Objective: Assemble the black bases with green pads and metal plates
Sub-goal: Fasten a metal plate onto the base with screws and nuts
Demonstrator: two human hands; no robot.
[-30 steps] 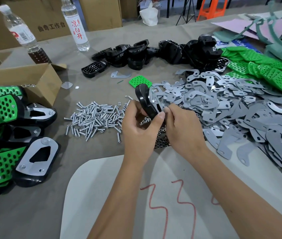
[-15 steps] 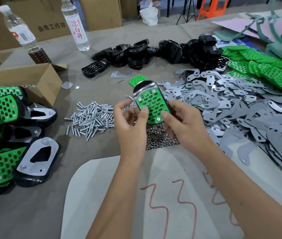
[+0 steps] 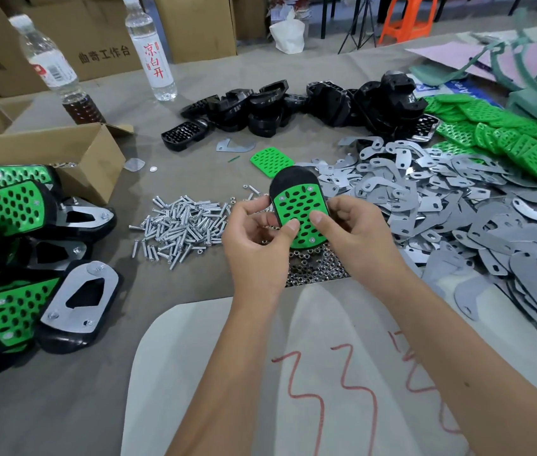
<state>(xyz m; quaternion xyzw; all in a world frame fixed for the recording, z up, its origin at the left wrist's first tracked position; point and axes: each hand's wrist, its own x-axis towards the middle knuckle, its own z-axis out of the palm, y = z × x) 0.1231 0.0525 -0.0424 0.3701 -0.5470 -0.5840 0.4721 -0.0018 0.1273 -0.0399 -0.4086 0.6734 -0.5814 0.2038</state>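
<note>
both hands hold one black base (image 3: 294,179) up over the middle of the desk (image 3: 194,166), its green pad (image 3: 300,215) facing the camera. the left hand (image 3: 260,238) grips the base's left edge, thumb lying on the lower left of the pad and the other fingers curled behind. the right hand (image 3: 355,235) grips the right edge the same way, thumb pressed on the pad's right side. small screw heads show at the corners of the pad. whether a metal plate sits on the hidden back of this base cannot be told from here.

just under the held base lies a patch of small nuts (image 3: 316,268), and to its left a heap of silver screws (image 3: 181,225). to the right spreads a broad pile of grey metal plates (image 3: 441,205), reaching toward the desk's right edge. beyond them, at the far right, lies a heap of loose green pads (image 3: 497,130), with one single green pad (image 3: 270,159) lying flat just behind the held base. a row of bare black bases (image 3: 293,103) runs across the far middle of the desk.

at the left edge, finished assemblies (image 3: 23,258) are stacked, green pads and shiny plates showing. behind them stands an open cardboard box (image 3: 46,149), and farther back two plastic bottles (image 3: 158,47). a pale sheet with red marks (image 3: 309,373) lies under the forearms.
</note>
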